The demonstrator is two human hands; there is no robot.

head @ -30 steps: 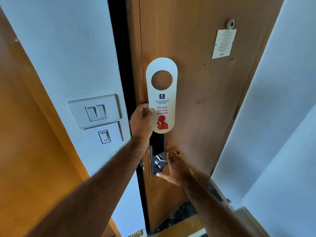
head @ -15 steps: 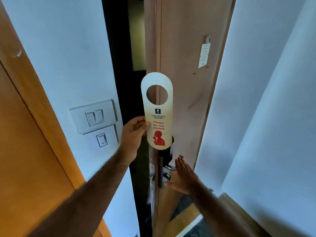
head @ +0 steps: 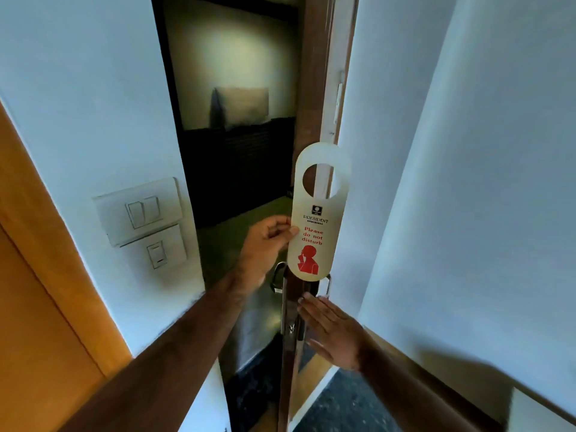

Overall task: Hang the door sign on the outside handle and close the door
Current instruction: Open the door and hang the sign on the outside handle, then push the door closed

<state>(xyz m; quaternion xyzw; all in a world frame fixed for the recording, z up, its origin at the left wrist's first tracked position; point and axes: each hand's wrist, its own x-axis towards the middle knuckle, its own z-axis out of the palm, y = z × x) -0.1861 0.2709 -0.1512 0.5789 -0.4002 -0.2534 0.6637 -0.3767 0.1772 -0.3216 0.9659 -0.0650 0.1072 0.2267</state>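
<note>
My left hand (head: 265, 244) pinches the left edge of a white door sign (head: 318, 213) with a round hole at the top and red "Please do not disturb" lettering, held upright in front of the door's edge. The brown wooden door (head: 314, 73) stands swung open, seen edge-on. Its outside handle (head: 278, 280) shows as a metal lever just left of the edge, under the sign. The inside handle (head: 325, 285) pokes out to the right. My right hand (head: 330, 332) is flat, fingers apart, against the door's edge by the lock plate, below the sign.
A dim corridor (head: 237, 151) shows through the doorway. Two white switch plates (head: 141, 219) sit on the wall at left, beside an orange wooden panel (head: 40, 307). A white wall (head: 467, 182) closes in on the right, with dark floor below.
The door has swung further open, from nearly shut to edge-on. My left hand kept the sign and moved right with it. My right hand stayed open by the lock.
</note>
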